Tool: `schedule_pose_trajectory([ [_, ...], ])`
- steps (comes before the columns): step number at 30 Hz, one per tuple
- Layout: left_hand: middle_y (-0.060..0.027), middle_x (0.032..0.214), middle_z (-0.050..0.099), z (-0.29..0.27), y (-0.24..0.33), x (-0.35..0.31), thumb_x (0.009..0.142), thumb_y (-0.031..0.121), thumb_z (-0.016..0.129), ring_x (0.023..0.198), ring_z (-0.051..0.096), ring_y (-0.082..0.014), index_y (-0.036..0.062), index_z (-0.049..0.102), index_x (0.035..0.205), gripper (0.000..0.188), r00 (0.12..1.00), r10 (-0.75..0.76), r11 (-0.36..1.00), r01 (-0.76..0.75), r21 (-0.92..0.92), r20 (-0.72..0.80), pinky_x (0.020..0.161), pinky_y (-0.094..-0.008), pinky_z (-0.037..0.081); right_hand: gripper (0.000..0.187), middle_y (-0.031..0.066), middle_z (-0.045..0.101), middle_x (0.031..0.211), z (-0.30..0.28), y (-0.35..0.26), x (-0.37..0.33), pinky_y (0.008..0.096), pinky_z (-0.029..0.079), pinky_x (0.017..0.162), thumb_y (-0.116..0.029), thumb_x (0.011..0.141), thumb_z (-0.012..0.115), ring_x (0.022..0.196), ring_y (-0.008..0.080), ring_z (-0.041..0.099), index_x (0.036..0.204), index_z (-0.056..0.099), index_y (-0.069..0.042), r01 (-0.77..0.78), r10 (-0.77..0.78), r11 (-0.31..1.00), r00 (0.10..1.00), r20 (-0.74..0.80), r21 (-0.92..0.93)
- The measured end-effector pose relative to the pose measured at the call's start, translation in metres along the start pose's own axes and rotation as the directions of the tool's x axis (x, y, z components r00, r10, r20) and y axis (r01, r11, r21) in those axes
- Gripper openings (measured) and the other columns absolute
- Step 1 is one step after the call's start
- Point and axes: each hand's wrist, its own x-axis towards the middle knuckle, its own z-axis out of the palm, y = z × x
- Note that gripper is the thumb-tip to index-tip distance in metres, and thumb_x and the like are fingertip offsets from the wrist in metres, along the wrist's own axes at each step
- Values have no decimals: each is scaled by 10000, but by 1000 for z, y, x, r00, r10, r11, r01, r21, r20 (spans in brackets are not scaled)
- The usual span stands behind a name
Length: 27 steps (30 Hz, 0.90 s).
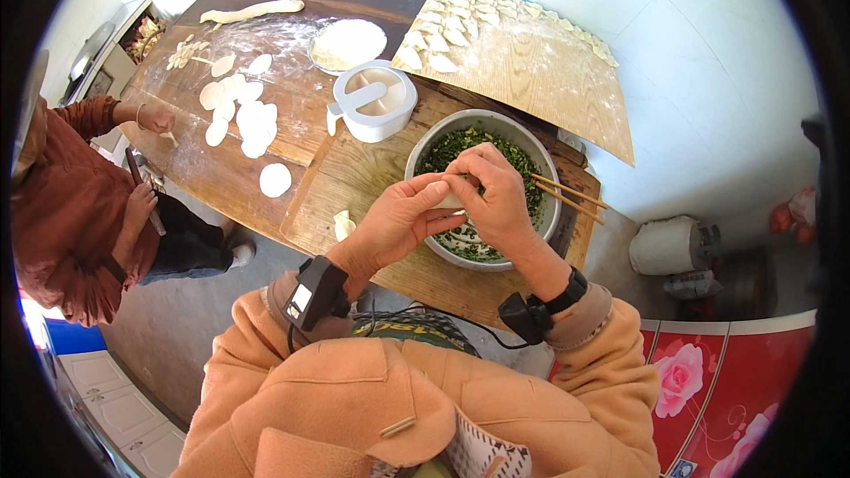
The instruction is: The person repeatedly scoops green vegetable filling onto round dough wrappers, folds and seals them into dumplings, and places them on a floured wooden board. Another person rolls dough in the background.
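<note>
My left hand (400, 223) and my right hand (498, 196) meet over the near side of a metal bowl (440, 252). Between their fingertips they pinch a pale dumpling (450, 201), partly hidden by the fingers. Chopped green filling (478, 138) lies in the bowl. A pair of wooden chopsticks (574, 196) leans over its right rim. Left of my left hand, a small folded piece of dough (343, 226) rests on the wooden table (332, 181).
Round wrappers (257, 124), a dough roll (252, 11), a flour dish (348, 44) and a white lidded container (375, 104) sit on the table. Behind the bowl is a board (540, 93) with rows of dumplings. Another person (84, 204) stands at left. A gas cylinder (662, 246) stands at right.
</note>
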Motion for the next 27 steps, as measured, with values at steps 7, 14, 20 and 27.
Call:
schedule_pose_trajectory([
  [7,-126,1214,588,-3,7,-2,1025,264,443,1092,615,-220,-16,512,1263,374,996,85,995,-84,53,-20,960,-360,528,100,91,580,887,1,-9,2,326,477,648,-44,884,586,751,214,597,956,650,-18,107,-93,993,967,-237,46],
  [14,-151,1246,568,-5,15,-1,1019,329,438,1153,581,-244,-38,470,1298,463,981,155,988,-155,-4,118,1028,-390,479,150,84,577,894,-3,-19,-27,293,465,630,12,868,581,726,185,573,1001,638,-25,30,-10,993,984,-176,114],
  [20,-151,1276,552,-5,12,-1,1016,326,450,1197,549,-267,-29,482,1285,447,974,154,987,-160,21,163,1033,-420,463,174,54,634,911,-5,-12,-34,268,469,643,12,857,607,760,139,606,1025,630,-23,-23,75,965,979,-192,260],
  [27,-111,1324,532,-3,9,-2,1013,306,461,1243,513,-271,26,520,1247,369,964,189,982,-191,-6,186,1022,-444,465,84,40,667,837,6,-14,-38,219,470,625,-42,886,633,693,83,590,959,640,-1,-196,261,853,963,-71,483],
])
